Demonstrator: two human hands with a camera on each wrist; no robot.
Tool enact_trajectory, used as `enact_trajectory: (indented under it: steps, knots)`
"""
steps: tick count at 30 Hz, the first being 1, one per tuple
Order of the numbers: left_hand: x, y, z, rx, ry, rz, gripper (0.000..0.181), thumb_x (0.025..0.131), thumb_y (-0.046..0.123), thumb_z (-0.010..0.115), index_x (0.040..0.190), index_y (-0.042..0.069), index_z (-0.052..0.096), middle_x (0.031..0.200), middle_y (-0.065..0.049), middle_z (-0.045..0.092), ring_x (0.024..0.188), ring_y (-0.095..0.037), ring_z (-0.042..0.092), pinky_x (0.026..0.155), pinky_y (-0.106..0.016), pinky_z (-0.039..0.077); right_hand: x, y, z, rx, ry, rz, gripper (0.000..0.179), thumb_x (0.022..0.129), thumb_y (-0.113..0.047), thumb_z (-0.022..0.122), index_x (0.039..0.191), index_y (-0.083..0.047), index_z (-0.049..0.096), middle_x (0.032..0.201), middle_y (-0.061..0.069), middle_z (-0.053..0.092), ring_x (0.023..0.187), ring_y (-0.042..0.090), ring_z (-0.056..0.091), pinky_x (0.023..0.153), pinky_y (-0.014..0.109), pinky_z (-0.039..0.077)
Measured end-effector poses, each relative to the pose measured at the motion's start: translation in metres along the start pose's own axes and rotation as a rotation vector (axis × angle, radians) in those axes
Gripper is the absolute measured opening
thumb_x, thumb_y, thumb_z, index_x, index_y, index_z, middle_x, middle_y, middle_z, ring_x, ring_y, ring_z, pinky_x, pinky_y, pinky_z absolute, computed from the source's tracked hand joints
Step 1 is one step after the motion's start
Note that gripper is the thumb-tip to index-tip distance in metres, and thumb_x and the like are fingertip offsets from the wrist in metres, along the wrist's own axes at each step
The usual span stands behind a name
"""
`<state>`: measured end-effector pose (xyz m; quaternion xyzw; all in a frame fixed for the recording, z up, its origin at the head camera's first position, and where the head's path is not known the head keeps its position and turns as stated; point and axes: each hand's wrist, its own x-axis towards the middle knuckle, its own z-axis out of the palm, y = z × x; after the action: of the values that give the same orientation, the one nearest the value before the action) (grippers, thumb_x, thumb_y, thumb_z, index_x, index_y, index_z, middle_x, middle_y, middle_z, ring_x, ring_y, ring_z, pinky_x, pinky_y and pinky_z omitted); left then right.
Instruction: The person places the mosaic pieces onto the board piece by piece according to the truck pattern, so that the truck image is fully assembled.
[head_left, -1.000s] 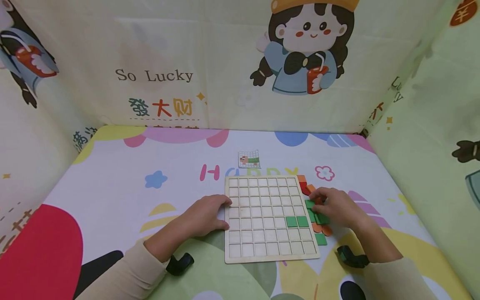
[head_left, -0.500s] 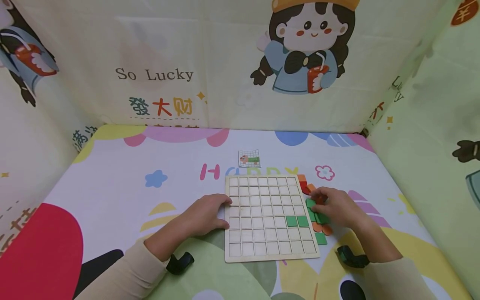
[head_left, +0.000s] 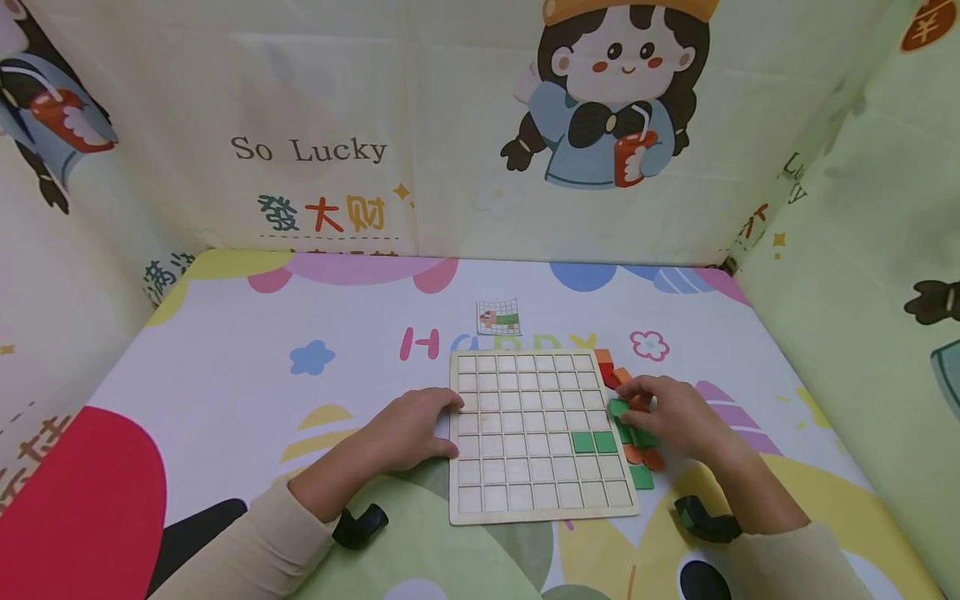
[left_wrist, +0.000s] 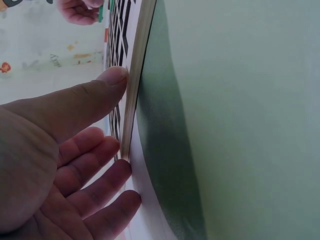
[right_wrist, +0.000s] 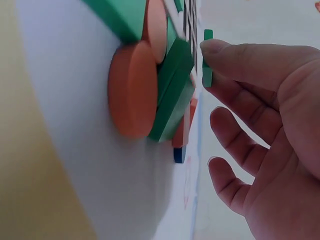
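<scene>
A pale wooden grid board (head_left: 493,473) lies flat, with two green square tiles (head_left: 582,442) side by side in its cells toward the right. My left hand (head_left: 408,427) rests at the board's left edge; its thumb (left_wrist: 112,77) touches the rim and the other fingers are loosely extended. Between thumb and index finger, my right hand (head_left: 678,412) pinches a green tile (right_wrist: 208,75), seen edge-on in the right wrist view. That hand is over the loose pieces beside the board's right edge and hides part of them. Green tiles (right_wrist: 172,95) and orange round pieces (right_wrist: 132,90) lie below it.
Farther up the pile are red (head_left: 609,377) and orange pieces (head_left: 603,357). A blue piece (right_wrist: 179,154) shows in the right wrist view. Behind the board lies a small picture card (head_left: 498,318) with a gridded animal pattern. Printed cloth walls (head_left: 450,100) enclose the table's back and sides.
The right hand, with the green tile pinched in it, has shifted very slightly left. The left hand, the board and its two tiles stay where they were.
</scene>
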<state>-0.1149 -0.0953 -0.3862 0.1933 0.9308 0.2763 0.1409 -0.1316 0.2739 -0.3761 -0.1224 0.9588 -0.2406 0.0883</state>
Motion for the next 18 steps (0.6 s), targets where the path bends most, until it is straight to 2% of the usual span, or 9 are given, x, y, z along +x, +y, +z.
enact_trajectory:
  steps: [8, 13, 18]
  knots:
    - [0.000, 0.000, 0.000, 0.003, 0.000, 0.001, 0.054, 0.078, 0.017, 0.088, 0.124, 0.004, 0.063, 0.123, -0.006, 0.064, 0.115, -0.025, 0.057, 0.101, -0.040, 0.046, -0.005, -0.016, 0.003, 0.019, -0.005, -0.046, 0.030, 0.086, -0.017, 0.080, 0.113, -0.009, 0.071, 0.101, 0.002, 0.064, 0.094, 0.026, 0.054, 0.077, 0.038, 0.052]
    - [0.000, 0.000, 0.000, -0.001, 0.001, -0.002, 0.054, 0.078, 0.017, 0.088, 0.125, 0.004, 0.063, 0.123, -0.006, 0.063, 0.115, -0.025, 0.057, 0.101, -0.040, 0.046, -0.006, -0.026, 0.007, 0.012, -0.003, -0.093, 0.026, 0.086, -0.017, 0.080, 0.110, -0.010, 0.072, 0.101, 0.001, 0.065, 0.095, 0.025, 0.056, 0.082, 0.045, 0.051]
    - [0.000, -0.001, 0.000, -0.002, 0.000, -0.004, 0.055, 0.079, 0.017, 0.087, 0.126, 0.004, 0.063, 0.124, -0.006, 0.063, 0.116, -0.025, 0.057, 0.102, -0.040, 0.046, -0.006, -0.033, 0.011, 0.017, -0.015, -0.099, 0.026, 0.085, -0.016, 0.081, 0.109, -0.012, 0.073, 0.101, -0.002, 0.064, 0.097, 0.025, 0.057, 0.083, 0.045, 0.051]
